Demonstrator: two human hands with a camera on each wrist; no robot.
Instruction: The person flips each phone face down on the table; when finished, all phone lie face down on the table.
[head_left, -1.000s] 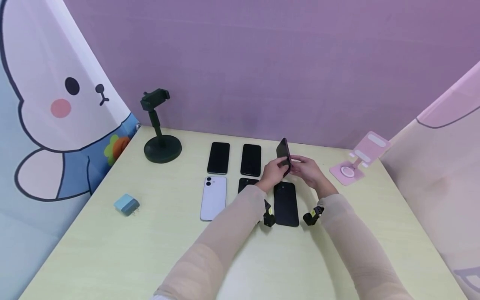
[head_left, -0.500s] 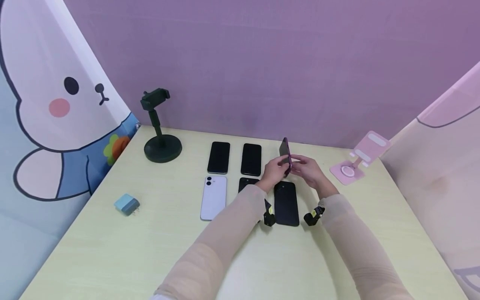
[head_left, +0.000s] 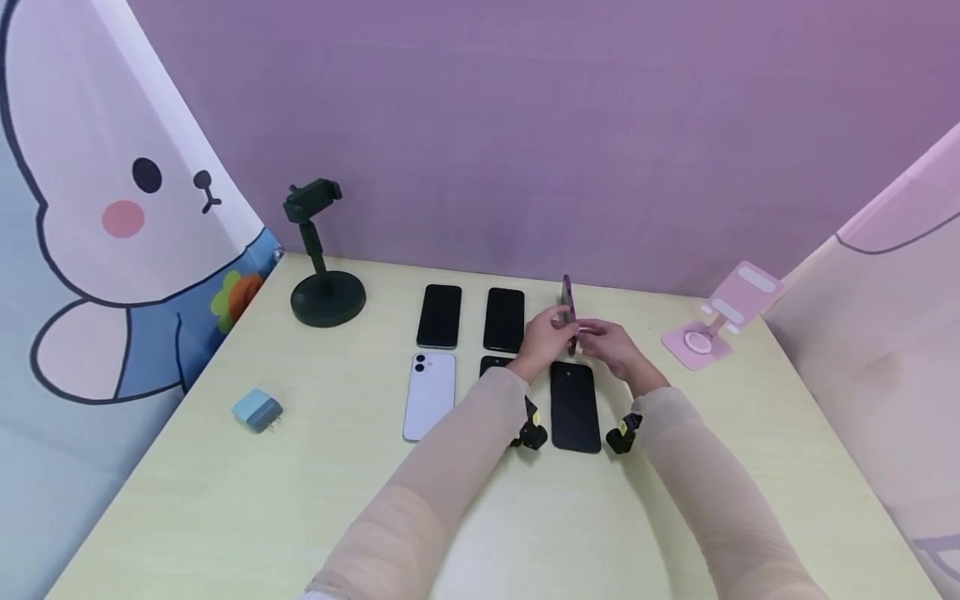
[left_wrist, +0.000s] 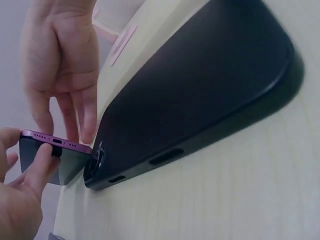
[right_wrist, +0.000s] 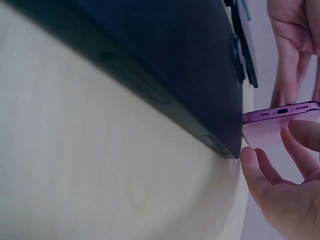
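Observation:
In the head view a pink-purple phone (head_left: 567,292) stands upright, nearly edge-on, between both hands. My left hand (head_left: 546,337) pinches it, thumb (left_wrist: 44,152) on the dark screen side near the charging-port end. From the other side my right hand (head_left: 611,346) holds it, with the thumb (right_wrist: 305,132) against the pink back near the lower edge. Just in front lies a black phone (head_left: 575,408), camera side up, large in both wrist views. Another black phone (head_left: 495,362) is mostly hidden by the left sleeve.
Two dark phones (head_left: 439,317) lie left of the hands, with a lavender phone (head_left: 429,396) before them. A black phone stand (head_left: 327,297) is at the back left, a blue charger plug (head_left: 257,410) at the left, a pink folding stand (head_left: 697,344) at the right.
The held phone has turned from showing its dark screen to nearly edge-on. My left hand has turned with it; the right hand has shifted slightly left. The other things stay put.

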